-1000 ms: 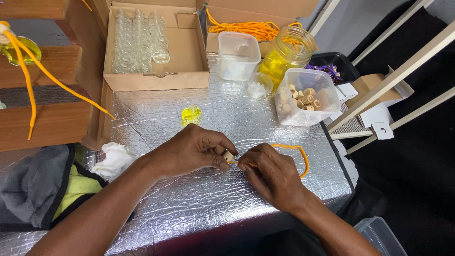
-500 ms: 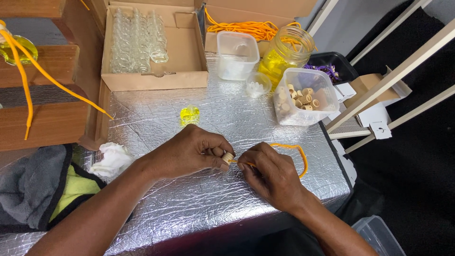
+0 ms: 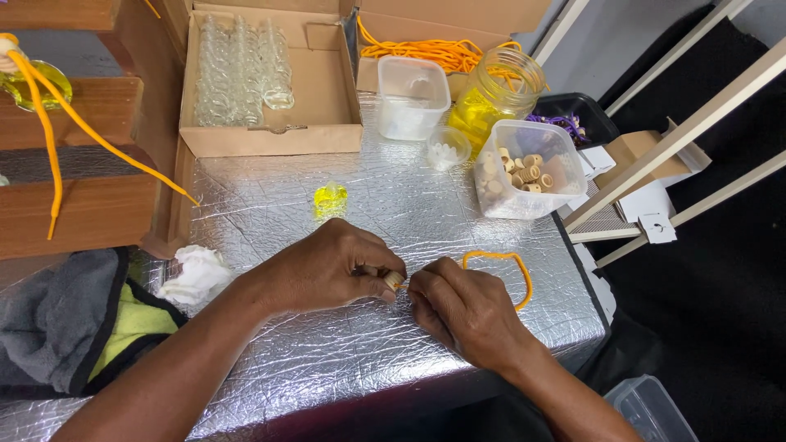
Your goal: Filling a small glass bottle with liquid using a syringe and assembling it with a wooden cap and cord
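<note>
The left hand (image 3: 327, 270) is closed around a small bottle (image 3: 391, 281) near the front edge of the foil-covered desk (image 3: 344, 360). Only the bottle's end shows between the fingers: a round, pale cork-coloured end with a brownish rim; the rest is hidden in the fist. The right hand (image 3: 463, 307) lies just beside it, its fingertips pinched together at that end. An orange cord (image 3: 512, 266) curves in a loop from behind the right hand toward the right edge. A small yellow bottle (image 3: 331, 199) lies in the middle of the desk. A clear tub of corks (image 3: 528, 172) stands near the right back corner.
</note>
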